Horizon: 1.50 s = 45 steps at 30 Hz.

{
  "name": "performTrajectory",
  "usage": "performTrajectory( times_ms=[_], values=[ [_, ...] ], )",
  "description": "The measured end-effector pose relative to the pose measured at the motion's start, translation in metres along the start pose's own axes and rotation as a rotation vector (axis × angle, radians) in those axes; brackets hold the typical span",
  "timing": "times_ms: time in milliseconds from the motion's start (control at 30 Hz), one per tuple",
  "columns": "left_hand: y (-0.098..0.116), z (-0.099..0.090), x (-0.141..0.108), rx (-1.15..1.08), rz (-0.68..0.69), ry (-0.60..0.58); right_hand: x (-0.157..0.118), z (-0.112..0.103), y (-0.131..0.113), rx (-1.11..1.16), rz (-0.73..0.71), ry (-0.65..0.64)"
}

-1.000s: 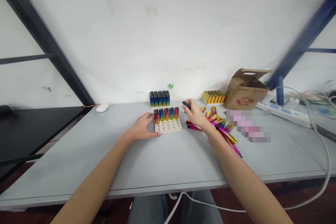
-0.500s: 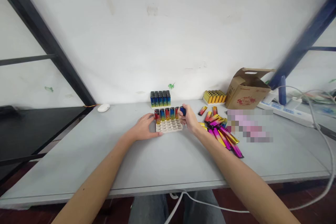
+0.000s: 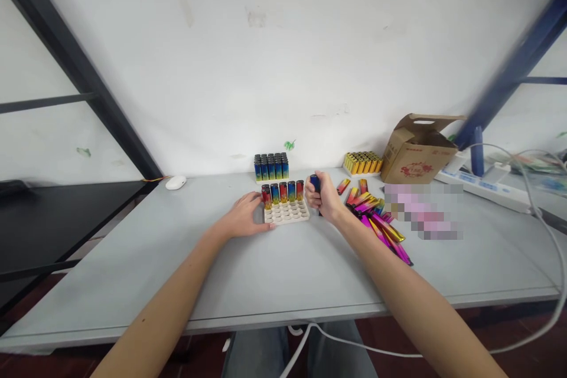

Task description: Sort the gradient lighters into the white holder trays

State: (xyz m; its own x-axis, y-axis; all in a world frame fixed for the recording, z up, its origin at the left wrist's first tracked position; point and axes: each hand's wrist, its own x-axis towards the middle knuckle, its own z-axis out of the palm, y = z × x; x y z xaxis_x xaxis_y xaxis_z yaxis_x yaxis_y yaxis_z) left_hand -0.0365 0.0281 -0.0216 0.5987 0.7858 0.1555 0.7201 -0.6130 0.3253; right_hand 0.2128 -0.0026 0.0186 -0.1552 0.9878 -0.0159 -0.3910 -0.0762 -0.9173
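Note:
In the head view, my left hand (image 3: 243, 216) grips the left side of a white tray (image 3: 289, 216) with rows of holes, its thumb along the front edge. Upright red and blue metallic lighters (image 3: 283, 191) fill the back of that tray, while the front holes are bare. My right hand (image 3: 325, 196) is closed around a dark blue lighter (image 3: 315, 182), held upright just right of the tray and apart from it. The fingers hide much of this lighter.
Behind the tray stands a block of blue-green lighters (image 3: 271, 167). Yellow ones (image 3: 363, 162) fill another tray near an open cardboard box (image 3: 411, 156). Loose pink and gold lighters (image 3: 376, 218) lie to the right. A power strip (image 3: 487, 188) and a white case (image 3: 176, 182) rest on the table.
My right hand has moved a little right, away from the tray, with the blue lighter still in it. My left hand stays on the tray.

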Motion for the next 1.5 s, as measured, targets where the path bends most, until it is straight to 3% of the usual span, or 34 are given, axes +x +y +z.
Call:
performTrajectory(
  times_ms=[200,467,733,900,1000,1233,1500],
  values=[
    [-0.001,0.001,0.0,0.007,-0.002,-0.013,-0.003,-0.005,-0.009,0.054,-0.012,0.011],
    [0.0,0.0,0.0,0.008,0.019,-0.01,-0.003,-0.004,-0.002,0.019,0.019,-0.15],
    [-0.001,0.0,0.0,0.014,0.01,-0.002,-0.001,0.002,0.002,-0.044,-0.074,0.054],
    [-0.001,0.001,-0.001,0.015,0.032,0.009,0.001,0.001,0.007,-0.081,-0.129,-0.039],
    [-0.002,0.001,-0.001,0.007,0.031,0.015,0.003,-0.003,0.008,-0.183,-0.24,-0.039],
    [-0.001,-0.001,-0.001,-0.014,0.038,0.01,0.0,-0.01,0.002,-0.752,-0.609,0.067],
    [0.002,0.0,-0.001,-0.039,0.051,0.044,0.001,0.006,0.031,-0.813,-0.579,-0.021]
  ],
)
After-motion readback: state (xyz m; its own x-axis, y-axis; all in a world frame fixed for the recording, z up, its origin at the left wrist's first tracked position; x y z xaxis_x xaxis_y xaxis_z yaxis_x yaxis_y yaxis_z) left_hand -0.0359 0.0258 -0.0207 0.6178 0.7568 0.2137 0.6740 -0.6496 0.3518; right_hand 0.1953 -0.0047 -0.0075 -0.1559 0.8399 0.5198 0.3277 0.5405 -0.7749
